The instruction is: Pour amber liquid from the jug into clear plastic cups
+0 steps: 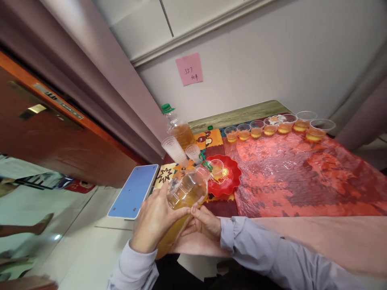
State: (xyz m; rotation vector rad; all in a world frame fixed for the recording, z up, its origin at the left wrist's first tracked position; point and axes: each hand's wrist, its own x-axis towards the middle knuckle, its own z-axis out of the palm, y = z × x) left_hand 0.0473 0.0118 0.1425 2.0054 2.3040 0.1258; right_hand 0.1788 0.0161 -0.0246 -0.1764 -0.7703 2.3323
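Observation:
A large clear plastic bottle [189, 191] of amber liquid is tilted, its neck pointing away from me. My left hand [155, 215] wraps round its left side, and my right hand [204, 221] grips it from the lower right. The thumbs nearly meet on the bottle. Its mouth, with a green ring and handle [205, 162], is at a clear plastic cup [217, 167] on a scalloped red plate [231, 183]. Some yellowish liquid seems to be in that cup. Just beyond the bottle stand a stack of clear cups [175, 151] and another small cup stack [192, 153].
A second bottle [181, 135] with a green cap stands at the back left. A loose green cap [210, 127] lies near the wall. Several cups of amber liquid [256, 129] line the table's back right. A blue board [133, 193] sits left of the table, near a wooden door [60, 133].

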